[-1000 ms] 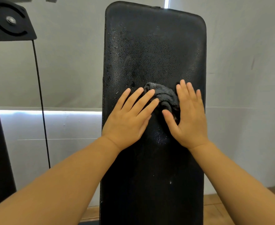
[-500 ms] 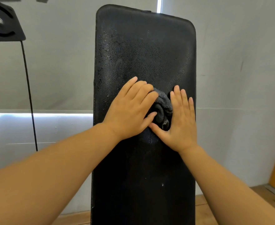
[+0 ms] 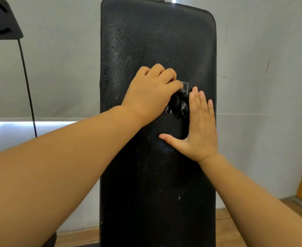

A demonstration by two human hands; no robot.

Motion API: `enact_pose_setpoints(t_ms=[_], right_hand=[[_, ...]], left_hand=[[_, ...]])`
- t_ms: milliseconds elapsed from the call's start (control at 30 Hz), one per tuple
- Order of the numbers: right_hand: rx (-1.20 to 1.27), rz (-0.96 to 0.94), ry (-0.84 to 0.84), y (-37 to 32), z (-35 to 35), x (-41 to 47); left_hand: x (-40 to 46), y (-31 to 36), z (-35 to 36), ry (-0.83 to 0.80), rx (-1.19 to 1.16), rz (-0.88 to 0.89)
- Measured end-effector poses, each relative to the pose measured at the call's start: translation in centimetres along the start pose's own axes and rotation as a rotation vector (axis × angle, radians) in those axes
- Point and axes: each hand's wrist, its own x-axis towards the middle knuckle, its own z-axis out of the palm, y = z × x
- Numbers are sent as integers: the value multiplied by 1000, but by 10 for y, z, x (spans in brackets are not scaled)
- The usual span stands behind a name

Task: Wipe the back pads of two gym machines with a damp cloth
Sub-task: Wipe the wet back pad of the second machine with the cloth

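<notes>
My left hand (image 3: 152,93) grip clenched round the dark cloth (image 3: 181,100) on the back pad (image 3: 157,41); right hand (image 3: 200,131) released, flat beside the cloth.

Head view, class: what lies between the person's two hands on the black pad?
The bunched dark cloth, gripped by the left hand, beside the flat right hand, on the back pad.

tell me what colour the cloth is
Dark grey, nearly black; the cloth shows in the head view.
</notes>
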Motion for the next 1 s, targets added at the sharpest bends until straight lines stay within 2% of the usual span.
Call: enact_pose_setpoints(t_ms=[67,200,333,533,667,800,1000], right_hand=[[-6,3,-4,0,1,0],[15,4,8,1,0,0],[23,-18,17,1,1,0],[12,-32,19,1,0,-1],[-6,-54,14,2,1,0],[46,-78,37,5,0,-1],[69,-53,64,6,4,0]], left_hand=[[2,3,0,10,-35,-59],[-18,9,0,78,-130,-29],[-58,30,-1,88,-206,-79],[-41,9,-6,46,-51,75],[-29,-5,-4,86,-52,9],[-39,4,0,126,-148,-83],[-53,7,-5,95,-127,-46]])
